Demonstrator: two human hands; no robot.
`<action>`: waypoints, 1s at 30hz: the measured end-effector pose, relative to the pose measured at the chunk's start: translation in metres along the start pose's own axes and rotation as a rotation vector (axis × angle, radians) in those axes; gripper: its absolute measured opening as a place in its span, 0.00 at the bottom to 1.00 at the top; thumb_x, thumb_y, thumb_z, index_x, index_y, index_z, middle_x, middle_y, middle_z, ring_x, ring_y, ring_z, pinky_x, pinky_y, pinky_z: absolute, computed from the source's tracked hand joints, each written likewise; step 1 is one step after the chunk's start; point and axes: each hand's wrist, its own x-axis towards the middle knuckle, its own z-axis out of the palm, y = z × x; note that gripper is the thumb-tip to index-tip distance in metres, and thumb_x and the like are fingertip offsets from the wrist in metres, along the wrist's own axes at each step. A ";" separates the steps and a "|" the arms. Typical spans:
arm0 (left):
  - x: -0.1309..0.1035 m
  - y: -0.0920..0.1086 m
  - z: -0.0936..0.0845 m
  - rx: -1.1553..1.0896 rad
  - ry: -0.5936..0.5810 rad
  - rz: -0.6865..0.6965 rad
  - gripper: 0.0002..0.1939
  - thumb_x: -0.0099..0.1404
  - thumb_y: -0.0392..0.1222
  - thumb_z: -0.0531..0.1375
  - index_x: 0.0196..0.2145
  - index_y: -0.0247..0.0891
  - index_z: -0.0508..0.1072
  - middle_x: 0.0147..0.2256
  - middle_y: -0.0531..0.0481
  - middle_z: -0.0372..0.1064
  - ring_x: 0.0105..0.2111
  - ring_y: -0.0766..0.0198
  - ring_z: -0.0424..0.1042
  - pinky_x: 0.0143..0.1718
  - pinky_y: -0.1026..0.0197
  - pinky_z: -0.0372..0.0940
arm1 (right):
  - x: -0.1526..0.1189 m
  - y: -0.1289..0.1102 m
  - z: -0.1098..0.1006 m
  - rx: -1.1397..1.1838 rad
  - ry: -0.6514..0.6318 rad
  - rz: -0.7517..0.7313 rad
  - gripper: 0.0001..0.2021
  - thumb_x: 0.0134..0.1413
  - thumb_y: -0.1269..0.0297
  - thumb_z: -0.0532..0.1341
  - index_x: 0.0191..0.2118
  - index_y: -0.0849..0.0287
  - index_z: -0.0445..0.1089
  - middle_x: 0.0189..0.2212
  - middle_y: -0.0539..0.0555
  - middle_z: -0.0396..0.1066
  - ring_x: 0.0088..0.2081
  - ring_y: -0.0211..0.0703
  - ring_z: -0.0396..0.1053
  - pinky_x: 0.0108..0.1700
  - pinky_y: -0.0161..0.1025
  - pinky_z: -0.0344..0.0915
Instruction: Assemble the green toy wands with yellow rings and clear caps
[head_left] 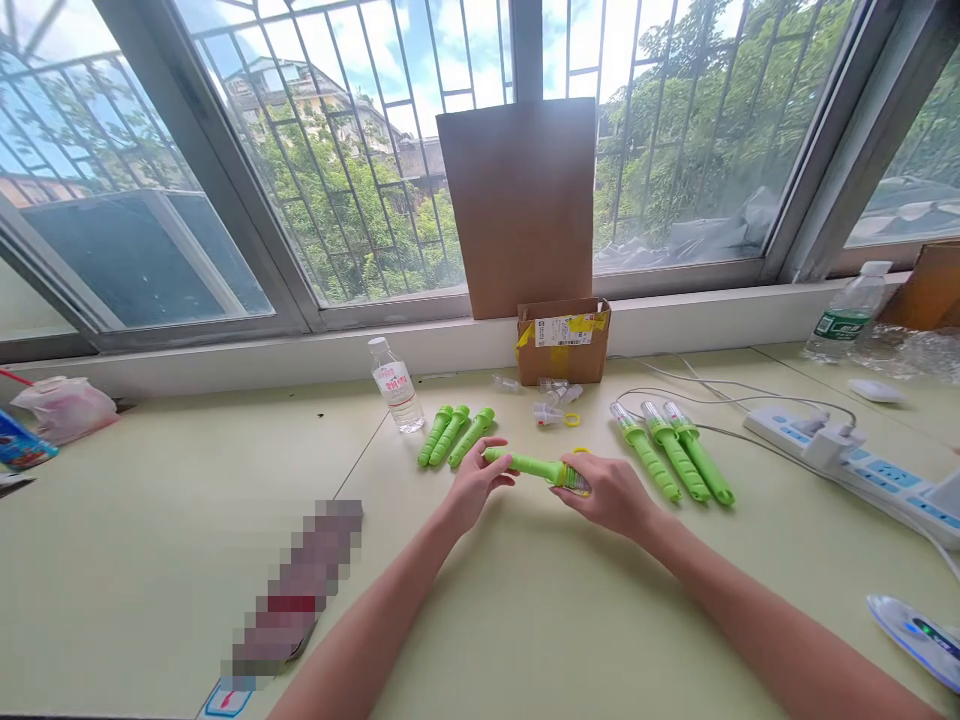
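Note:
Both my hands hold one bright green plastic tube (534,465) level above the table. My left hand (476,480) pinches its left end between thumb and fingers. At its right end, my right hand (604,492) is wrapped round a clear ribbed cap (576,479), partly hidden by the fingers. Beyond my left hand lie three green tubes (453,436) without clear caps. To the right of my right hand, three green tubes (675,455) with clear tops lie side by side. Loose clear caps (553,400) and a yellow ring (572,420) sit behind the held tube.
A small cardboard box (562,345) stands at the back by the window. A water bottle (397,388) is behind the left tubes. At right lie a power strip (862,465) with cables and a white device (919,632). A pixelated object (300,585) lies left of my left forearm.

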 end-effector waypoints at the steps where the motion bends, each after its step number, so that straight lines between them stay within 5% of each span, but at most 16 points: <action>1: 0.000 0.000 0.000 0.001 -0.006 0.001 0.24 0.53 0.48 0.65 0.43 0.37 0.64 0.32 0.48 0.69 0.32 0.63 0.71 0.37 0.58 0.66 | 0.000 0.000 0.000 0.000 -0.003 0.001 0.15 0.54 0.53 0.57 0.40 0.58 0.70 0.27 0.53 0.71 0.26 0.39 0.67 0.27 0.34 0.52; 9: 0.001 -0.001 0.003 -0.001 -0.008 0.033 0.17 0.55 0.52 0.62 0.34 0.36 0.66 0.33 0.48 0.69 0.31 0.64 0.70 0.36 0.59 0.66 | -0.001 0.000 0.001 -0.001 0.007 -0.016 0.16 0.54 0.52 0.57 0.40 0.58 0.70 0.27 0.53 0.72 0.26 0.40 0.67 0.27 0.34 0.52; 22: 0.001 0.001 0.001 -0.033 -0.056 0.076 0.12 0.56 0.47 0.62 0.33 0.36 0.67 0.37 0.47 0.68 0.36 0.64 0.70 0.37 0.60 0.67 | -0.001 -0.001 -0.001 0.017 -0.005 -0.016 0.14 0.54 0.53 0.57 0.40 0.58 0.70 0.28 0.52 0.73 0.26 0.40 0.68 0.27 0.34 0.53; 30: 0.001 -0.002 0.004 0.142 0.005 0.003 0.17 0.57 0.54 0.60 0.34 0.37 0.65 0.24 0.54 0.66 0.22 0.69 0.67 0.29 0.63 0.65 | -0.001 0.001 0.000 0.000 0.020 -0.034 0.14 0.54 0.54 0.57 0.39 0.59 0.70 0.28 0.53 0.73 0.27 0.40 0.68 0.28 0.34 0.52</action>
